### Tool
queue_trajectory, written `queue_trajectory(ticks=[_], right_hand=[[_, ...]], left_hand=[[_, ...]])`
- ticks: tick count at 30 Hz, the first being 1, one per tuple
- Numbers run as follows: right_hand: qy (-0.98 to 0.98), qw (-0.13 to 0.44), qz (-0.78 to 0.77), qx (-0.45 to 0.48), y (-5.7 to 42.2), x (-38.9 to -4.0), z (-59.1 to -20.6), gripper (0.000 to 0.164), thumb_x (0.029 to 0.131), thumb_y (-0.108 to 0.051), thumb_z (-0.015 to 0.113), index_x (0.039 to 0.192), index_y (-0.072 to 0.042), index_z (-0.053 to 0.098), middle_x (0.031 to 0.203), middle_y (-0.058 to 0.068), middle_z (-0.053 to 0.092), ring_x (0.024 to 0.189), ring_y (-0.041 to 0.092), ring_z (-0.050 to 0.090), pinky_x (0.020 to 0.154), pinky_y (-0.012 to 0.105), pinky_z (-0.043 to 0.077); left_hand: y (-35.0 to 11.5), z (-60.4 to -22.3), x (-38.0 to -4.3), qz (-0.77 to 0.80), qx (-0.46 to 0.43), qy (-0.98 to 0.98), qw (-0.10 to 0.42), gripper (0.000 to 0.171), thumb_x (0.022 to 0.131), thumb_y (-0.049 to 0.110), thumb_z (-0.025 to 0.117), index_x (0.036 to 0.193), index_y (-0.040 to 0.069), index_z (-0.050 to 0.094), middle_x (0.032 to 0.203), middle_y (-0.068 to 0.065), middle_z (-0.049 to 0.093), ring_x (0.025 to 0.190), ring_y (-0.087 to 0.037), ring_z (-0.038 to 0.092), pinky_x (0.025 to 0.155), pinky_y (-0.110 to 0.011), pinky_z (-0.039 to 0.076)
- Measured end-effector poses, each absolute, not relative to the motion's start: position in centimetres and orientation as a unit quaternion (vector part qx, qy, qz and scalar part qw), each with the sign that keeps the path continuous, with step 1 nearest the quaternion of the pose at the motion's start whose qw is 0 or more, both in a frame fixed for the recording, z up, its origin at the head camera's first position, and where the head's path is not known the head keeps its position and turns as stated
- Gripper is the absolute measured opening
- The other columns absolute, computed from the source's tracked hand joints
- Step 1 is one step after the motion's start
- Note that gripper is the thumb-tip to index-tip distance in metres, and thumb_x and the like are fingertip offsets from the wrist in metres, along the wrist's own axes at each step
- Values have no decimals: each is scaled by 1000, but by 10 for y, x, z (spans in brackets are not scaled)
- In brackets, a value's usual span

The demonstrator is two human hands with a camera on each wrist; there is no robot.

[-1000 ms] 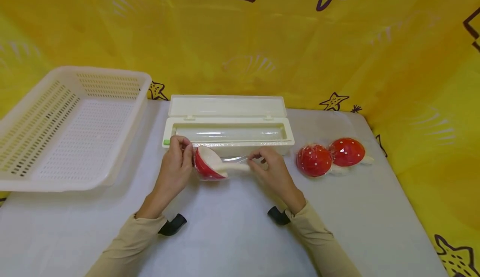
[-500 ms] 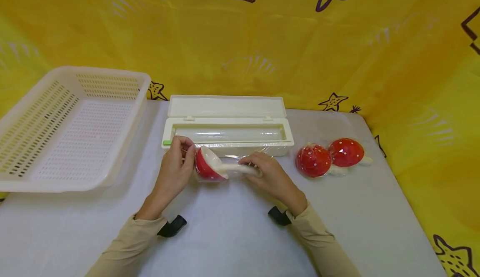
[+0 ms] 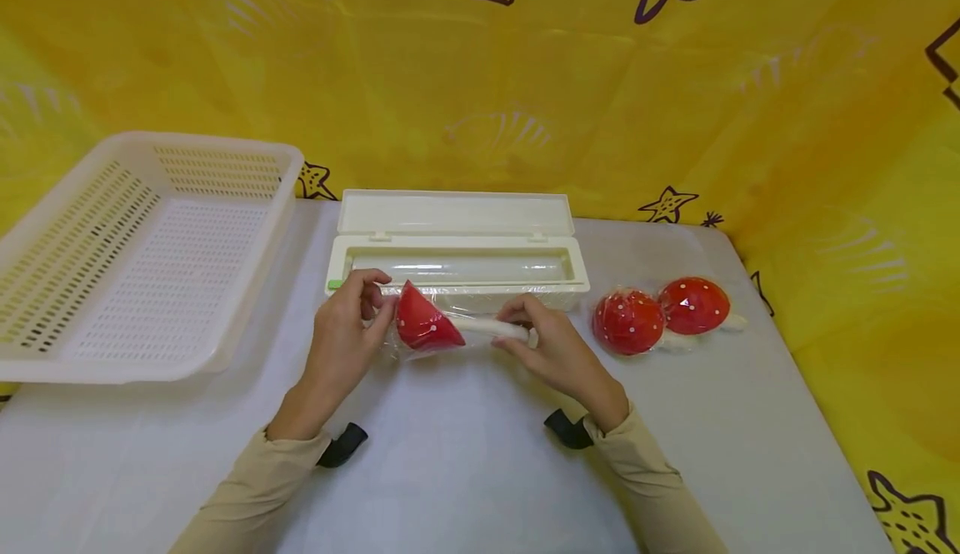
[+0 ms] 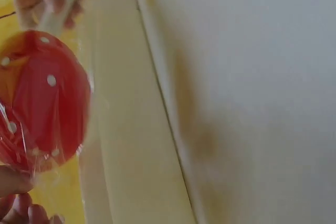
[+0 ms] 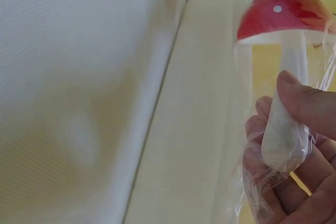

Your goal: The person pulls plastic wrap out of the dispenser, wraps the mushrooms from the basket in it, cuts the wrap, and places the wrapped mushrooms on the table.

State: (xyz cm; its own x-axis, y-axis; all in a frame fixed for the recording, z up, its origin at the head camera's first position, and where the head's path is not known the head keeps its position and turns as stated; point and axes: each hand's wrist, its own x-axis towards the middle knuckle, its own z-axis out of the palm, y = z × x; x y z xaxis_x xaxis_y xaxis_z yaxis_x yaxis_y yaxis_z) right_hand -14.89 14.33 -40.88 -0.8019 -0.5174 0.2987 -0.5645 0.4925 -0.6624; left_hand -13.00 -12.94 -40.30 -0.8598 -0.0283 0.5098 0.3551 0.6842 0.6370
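A red ladle (image 3: 426, 325) with white dots and a white handle is held level above the table, wrapped in clear cling film. Its bowl faces away, so the white inside is hidden. My left hand (image 3: 341, 341) pinches the film at the bowl's left edge; in the left wrist view its fingers (image 4: 16, 182) are just below the red bowl (image 4: 52, 93). With thumb and fingers my right hand (image 3: 558, 354) grips the handle end, the white handle (image 5: 286, 135) lying under film in the right wrist view. Just behind is an opened cling film dispenser (image 3: 336, 258) holding a film roll (image 3: 480, 269).
Two more red dotted ladles, one nearer (image 3: 628, 321) and one farther (image 3: 693, 304), lie film-wrapped on the table's right. A white slotted basket (image 3: 262, 275) stands on the left. Yellow patterned cloth (image 3: 465, 71) hangs behind the table.
The ladle has rolled over, from its white inside showing to its red outside showing. My right hand has shifted from the film to the handle end. The left hand stays at the bowl.
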Motion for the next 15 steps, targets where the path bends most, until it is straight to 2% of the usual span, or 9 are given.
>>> queue_trajectory(ticks=[3,6,9,12,15], right_hand=[[-861,35,402,309,144,-149,-409,33,80,-5,80,105,-4,58,98,8,74,80,15,62,73,28,57],[-861,37,403,307,143,-149,-408,33,79,-4,81,104,-4,59,97,8,73,80,15,61,73,30,57],[-862,33,404,305,143,-149,-408,33,80,-4,81,105,-4,59,97,8,74,80,15,61,73,29,56],[-864,26,403,301,144,-150,-407,33,81,-5,80,106,-5,59,98,7,73,80,15,59,72,28,55],[-869,29,394,299,144,-150,-407,32,81,-6,80,106,-5,60,97,5,72,82,15,56,73,26,52]], left_hand=[[-127,-401,-129,-406,-100,-862,286,33,86,-2,71,114,-2,55,81,-12,60,71,-17,54,65,-16,45],[-127,-398,-126,-411,-143,-846,307,30,85,-2,70,112,-3,58,88,-14,62,78,-19,57,71,-17,47],[-126,-398,-125,-411,-207,-843,279,30,85,-2,70,113,-1,61,101,-12,63,89,-19,58,78,-22,50],[-126,-399,-125,-409,-240,-846,245,35,86,2,72,119,2,61,114,-12,61,102,-20,58,83,-33,54],[-127,-400,-126,-399,-245,-852,234,41,86,4,73,125,4,60,121,-11,58,111,-21,56,92,-31,52]])
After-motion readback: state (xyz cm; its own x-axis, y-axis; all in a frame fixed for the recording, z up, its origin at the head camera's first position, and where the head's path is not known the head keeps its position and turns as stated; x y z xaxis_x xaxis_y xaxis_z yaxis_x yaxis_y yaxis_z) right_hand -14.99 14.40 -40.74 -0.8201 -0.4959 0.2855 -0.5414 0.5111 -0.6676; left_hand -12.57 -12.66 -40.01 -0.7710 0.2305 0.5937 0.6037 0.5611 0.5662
